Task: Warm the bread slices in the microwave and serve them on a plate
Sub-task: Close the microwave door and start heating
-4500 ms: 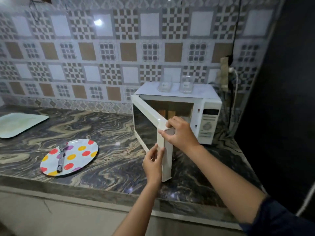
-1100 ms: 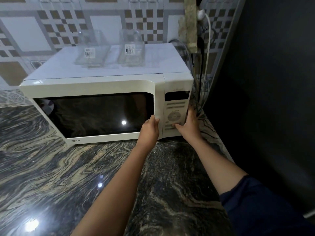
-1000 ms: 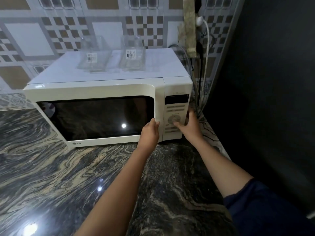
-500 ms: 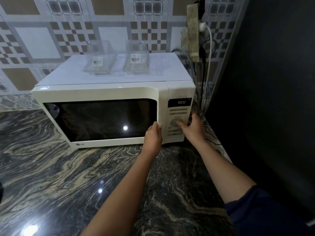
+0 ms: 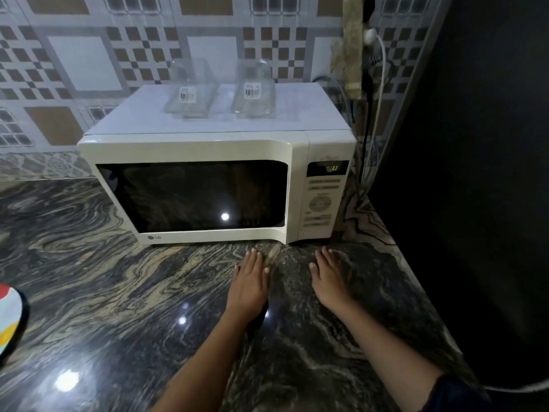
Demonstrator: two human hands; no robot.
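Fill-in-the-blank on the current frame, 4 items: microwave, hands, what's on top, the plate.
1. The microwave door is ____.
2. The left hand and right hand both rest flat on the ____.
3. ____ clear containers stand on top of the microwave.
4. The colourful plate shows at the picture's ____ edge.
Missing words: closed; countertop; two; left.

microwave [image 5: 208, 150]: white, door shut, disp lit (digits unclear), on counter [image 5: 118, 292] | plate [image 5: 9, 310]: colourful, far left, cropped
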